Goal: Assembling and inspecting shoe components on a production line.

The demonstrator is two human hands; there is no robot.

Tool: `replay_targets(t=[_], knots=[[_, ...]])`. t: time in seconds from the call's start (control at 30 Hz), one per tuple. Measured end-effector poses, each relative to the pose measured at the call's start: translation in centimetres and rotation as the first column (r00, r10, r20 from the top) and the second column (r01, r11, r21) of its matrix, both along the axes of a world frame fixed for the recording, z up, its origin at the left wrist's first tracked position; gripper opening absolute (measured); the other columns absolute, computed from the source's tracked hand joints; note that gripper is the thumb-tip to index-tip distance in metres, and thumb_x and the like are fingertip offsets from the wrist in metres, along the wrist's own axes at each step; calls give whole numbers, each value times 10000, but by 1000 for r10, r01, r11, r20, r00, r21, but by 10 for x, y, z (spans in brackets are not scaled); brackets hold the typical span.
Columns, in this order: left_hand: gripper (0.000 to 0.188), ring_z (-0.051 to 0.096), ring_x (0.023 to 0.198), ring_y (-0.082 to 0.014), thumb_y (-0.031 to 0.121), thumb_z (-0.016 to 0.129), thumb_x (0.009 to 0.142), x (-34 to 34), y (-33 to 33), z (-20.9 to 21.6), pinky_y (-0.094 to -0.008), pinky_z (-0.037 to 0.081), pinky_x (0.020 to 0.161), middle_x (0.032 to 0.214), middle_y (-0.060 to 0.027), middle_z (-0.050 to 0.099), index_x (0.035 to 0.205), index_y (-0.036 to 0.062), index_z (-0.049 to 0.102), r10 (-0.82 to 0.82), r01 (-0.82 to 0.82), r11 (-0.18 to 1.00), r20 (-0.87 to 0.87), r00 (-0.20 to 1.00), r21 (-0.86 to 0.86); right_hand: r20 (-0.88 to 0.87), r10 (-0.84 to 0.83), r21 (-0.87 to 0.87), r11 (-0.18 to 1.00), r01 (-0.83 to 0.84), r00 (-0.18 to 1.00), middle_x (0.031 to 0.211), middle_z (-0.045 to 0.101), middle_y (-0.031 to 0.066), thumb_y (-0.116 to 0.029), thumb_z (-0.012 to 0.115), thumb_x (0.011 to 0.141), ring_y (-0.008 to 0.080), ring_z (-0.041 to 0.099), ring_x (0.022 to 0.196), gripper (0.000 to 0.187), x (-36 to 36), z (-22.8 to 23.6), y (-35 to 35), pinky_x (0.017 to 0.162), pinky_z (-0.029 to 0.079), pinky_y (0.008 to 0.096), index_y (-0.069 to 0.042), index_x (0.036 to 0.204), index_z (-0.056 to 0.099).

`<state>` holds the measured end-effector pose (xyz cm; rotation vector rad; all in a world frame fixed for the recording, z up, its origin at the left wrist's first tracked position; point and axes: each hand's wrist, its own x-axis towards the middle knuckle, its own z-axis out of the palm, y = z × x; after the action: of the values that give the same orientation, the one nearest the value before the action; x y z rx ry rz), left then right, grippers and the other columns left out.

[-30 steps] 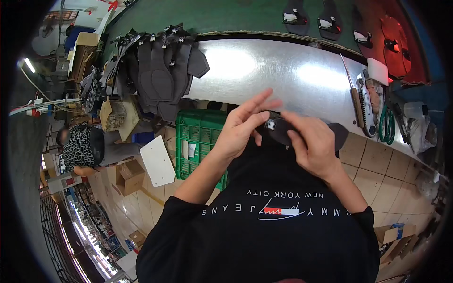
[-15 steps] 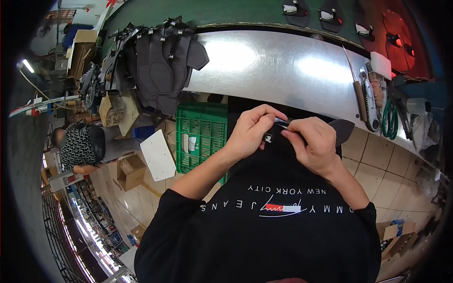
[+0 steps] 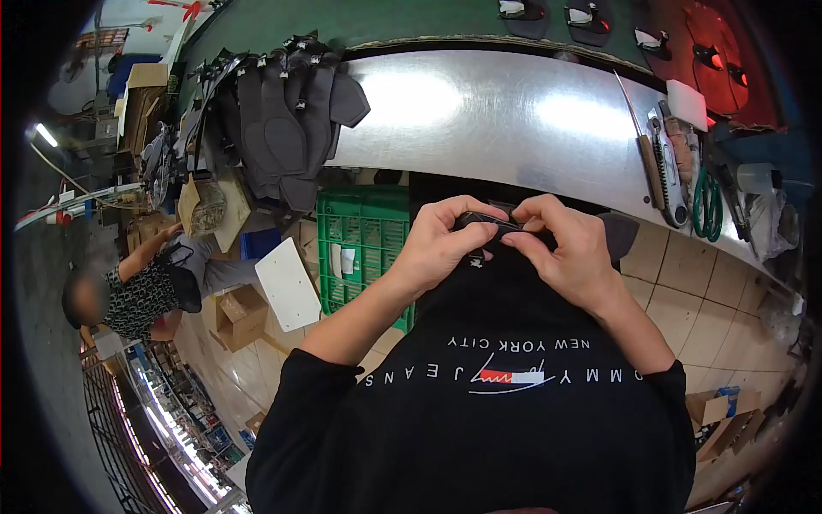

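A dark strap [image 3: 501, 226] is held in front of the wearer's black shirt [image 3: 479, 437], just off the near edge of the metal table [image 3: 497, 111]. The left hand [image 3: 441, 244] pinches it, thumb uppermost; the right hand [image 3: 569, 253] grips it narrowly between thumb and bent fingers, close beside. The opposed pinches appear intended to keep the small part steady and within close sight. A dark sole [image 3: 622, 234] projects past the right hand; whether it joins the strap is hidden. A small pale ornament [image 3: 476, 262] shows below the left fingers. At the table's left end lie overlapped dark soles [image 3: 287, 133], presumably piled there for easy reach. At its right end, a wooden-handled tool [image 3: 651, 176] and green-handled scissors [image 3: 707, 214] lie on the right hand's side, apparently for convenience, leaving the middle free. A green crate [image 3: 364, 203] stands below, left of the body. Beyond the table, dark sandals [image 3: 589, 24] rest spaced apart on a green surface [image 3: 428, 24]. Farther left, a co-worker [image 3: 141, 300] reaches toward some boxes.
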<state>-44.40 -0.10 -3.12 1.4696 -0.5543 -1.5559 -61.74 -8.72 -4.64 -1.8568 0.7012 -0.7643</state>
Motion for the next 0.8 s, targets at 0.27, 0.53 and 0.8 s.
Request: replay_targets(t=[0.27,0.53,0.8], knots=[[124,560,681,-56,55,616,861,-7,-3,8,-207,473,606,794,-9,611,971,-2,631,11,11,989,152,988,-145,-25,251,414,883,-219,968,666,613,46,-90,723,799,87,554,588,136,-3,10,-27,548,429,227,-12,817,612],[281,640,808,-142,71,577,920,33,-9,0,-293,581,724,1013,-94,651,1181,-29,601,498,-450,825,63,865,-343,54,-419,-294,861,415,906,1147,599,162,-111,712,769,336,567,1070,317,-24,24,-87,907,450,414,-30,1064,631],[357,592,989,-181,195,606,887,42,6,-63,-366,549,777,1151,-49,600,1222,74,576,580,-543,813,-378,721,212,-417,-591,-696,696,176,690,947,596,130,-111,648,787,314,545,901,357,-54,-50,-109,820,430,418,-48,1136,606]])
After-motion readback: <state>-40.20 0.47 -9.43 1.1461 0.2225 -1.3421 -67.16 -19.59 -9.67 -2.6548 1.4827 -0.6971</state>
